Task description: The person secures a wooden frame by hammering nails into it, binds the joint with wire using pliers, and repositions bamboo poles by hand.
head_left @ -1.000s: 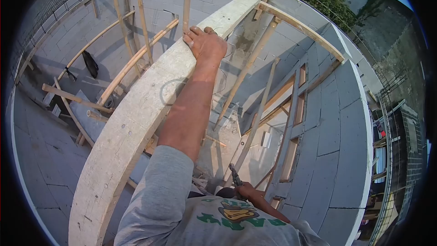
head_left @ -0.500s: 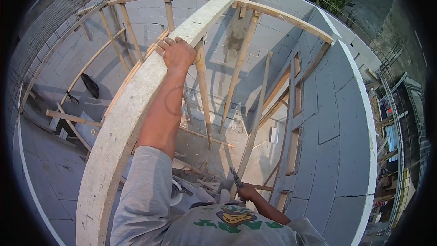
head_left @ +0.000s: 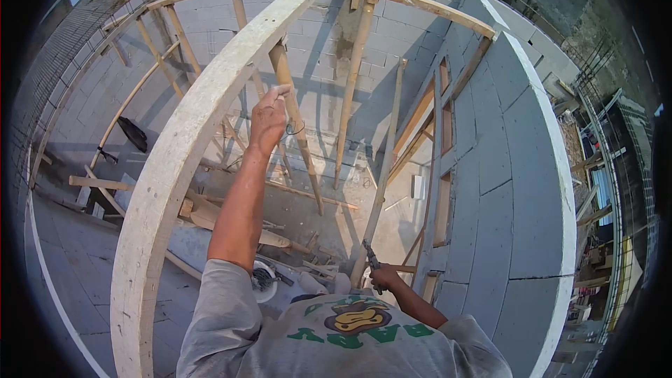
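Note:
My left hand point(head_left: 269, 120) is raised beside a wooden post point(head_left: 294, 115), below the long pale beam point(head_left: 203, 101) that runs away from me. Its fingers are curled together, and a thin wire loop point(head_left: 297, 127) sticks out by the hand. Lower and to the right, my right hand point(head_left: 383, 278) is closed round a dark metal tool point(head_left: 372, 256) shaped like pliers, its narrow end pointing up and away. That hand stays close to my body, near a slanting pole point(head_left: 381, 189).
A grey block wall point(head_left: 497, 175) with framed openings rises on the right. Wooden props point(head_left: 353, 84) stand under a cross timber point(head_left: 420, 5). Far below, loose timber point(head_left: 280, 239) and a white bucket point(head_left: 264, 283) are on the floor. A black bag point(head_left: 132, 133) hangs at left.
My left hand has come off the top of the beam and dropped beside the post, its fingers now curled. My right hand still grips the tool. The view has shifted slightly.

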`<action>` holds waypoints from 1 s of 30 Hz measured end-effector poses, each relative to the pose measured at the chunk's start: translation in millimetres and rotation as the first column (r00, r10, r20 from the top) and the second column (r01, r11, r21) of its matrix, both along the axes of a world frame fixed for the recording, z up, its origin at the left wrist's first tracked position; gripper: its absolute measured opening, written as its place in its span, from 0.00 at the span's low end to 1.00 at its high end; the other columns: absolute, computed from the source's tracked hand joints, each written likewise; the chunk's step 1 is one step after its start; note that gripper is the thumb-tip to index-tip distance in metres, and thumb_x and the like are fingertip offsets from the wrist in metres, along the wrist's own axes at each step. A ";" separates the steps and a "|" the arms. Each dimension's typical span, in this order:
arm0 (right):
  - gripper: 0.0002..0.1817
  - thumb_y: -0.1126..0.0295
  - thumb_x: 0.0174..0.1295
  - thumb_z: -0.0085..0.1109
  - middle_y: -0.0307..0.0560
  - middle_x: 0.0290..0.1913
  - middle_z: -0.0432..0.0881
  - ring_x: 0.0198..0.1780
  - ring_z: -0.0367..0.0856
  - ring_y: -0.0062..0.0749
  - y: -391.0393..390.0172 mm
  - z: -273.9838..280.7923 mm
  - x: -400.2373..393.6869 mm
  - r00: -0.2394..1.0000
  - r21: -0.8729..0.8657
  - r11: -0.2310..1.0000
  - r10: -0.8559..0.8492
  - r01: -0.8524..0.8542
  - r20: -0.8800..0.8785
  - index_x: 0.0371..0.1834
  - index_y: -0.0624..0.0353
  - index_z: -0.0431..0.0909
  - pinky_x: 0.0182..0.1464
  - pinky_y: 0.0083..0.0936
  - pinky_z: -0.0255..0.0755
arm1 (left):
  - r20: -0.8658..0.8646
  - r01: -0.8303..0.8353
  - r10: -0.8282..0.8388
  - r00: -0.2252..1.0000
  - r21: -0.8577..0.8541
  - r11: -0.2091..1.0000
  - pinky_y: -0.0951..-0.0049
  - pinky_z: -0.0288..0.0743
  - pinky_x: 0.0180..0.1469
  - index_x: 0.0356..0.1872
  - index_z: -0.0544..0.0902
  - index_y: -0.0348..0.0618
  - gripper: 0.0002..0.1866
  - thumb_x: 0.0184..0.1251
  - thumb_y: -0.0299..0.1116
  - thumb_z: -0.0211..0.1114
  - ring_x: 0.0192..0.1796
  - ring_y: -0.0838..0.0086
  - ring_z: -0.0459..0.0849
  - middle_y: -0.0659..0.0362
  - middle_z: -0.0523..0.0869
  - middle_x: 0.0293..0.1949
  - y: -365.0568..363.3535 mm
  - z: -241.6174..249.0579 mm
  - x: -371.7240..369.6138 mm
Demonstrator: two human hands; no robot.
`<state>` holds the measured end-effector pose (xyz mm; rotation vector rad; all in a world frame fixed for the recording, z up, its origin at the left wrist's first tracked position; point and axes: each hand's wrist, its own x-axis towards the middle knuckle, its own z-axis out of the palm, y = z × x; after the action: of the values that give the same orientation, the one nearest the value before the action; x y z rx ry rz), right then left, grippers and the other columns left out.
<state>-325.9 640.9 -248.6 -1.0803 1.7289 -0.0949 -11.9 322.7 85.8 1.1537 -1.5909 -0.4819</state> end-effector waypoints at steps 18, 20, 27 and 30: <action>0.11 0.76 0.53 0.55 0.56 0.24 0.80 0.21 0.81 0.41 -34.9 51.4 4.1 0.991 0.213 0.977 -0.001 -0.028 0.137 0.40 0.69 0.75 0.21 0.35 0.75 | -0.118 -0.372 0.392 0.912 0.161 0.914 0.75 0.75 0.41 0.56 0.76 0.37 0.30 0.76 0.55 0.41 0.39 0.74 0.81 0.53 0.84 0.37 264.7 27.4 79.6; 0.11 0.76 0.53 0.55 0.56 0.24 0.80 0.22 0.81 0.41 -42.4 52.1 9.4 0.989 0.209 0.977 0.019 -0.050 0.146 0.38 0.69 0.75 0.22 0.35 0.74 | -0.233 -0.387 0.437 0.869 0.230 0.893 0.73 0.76 0.43 0.52 0.78 0.33 0.35 0.75 0.59 0.37 0.38 0.73 0.82 0.53 0.85 0.36 284.2 24.5 84.8; 0.07 0.80 0.53 0.54 0.53 0.22 0.76 0.17 0.77 0.38 -59.2 44.8 28.7 0.969 0.178 0.976 0.080 -0.124 0.235 0.35 0.65 0.70 0.18 0.34 0.73 | -0.215 -0.379 0.592 0.777 0.590 0.712 0.72 0.73 0.31 0.48 0.80 0.34 0.38 0.75 0.60 0.32 0.24 0.74 0.78 0.58 0.79 0.19 332.0 -31.4 86.5; 0.06 0.78 0.54 0.54 0.52 0.22 0.76 0.17 0.77 0.38 -54.6 40.5 32.3 0.963 0.157 0.968 0.162 -0.198 0.215 0.34 0.64 0.70 0.18 0.33 0.74 | -0.072 -0.334 0.489 0.869 0.643 0.689 0.67 0.74 0.38 0.45 0.82 0.35 0.35 0.75 0.59 0.37 0.29 0.65 0.82 0.49 0.81 0.21 343.8 -51.5 75.9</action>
<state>-293.7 586.3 -208.1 -1.0536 1.4230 0.0623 64.0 666.6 34.3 1.8231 -0.9125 -0.8338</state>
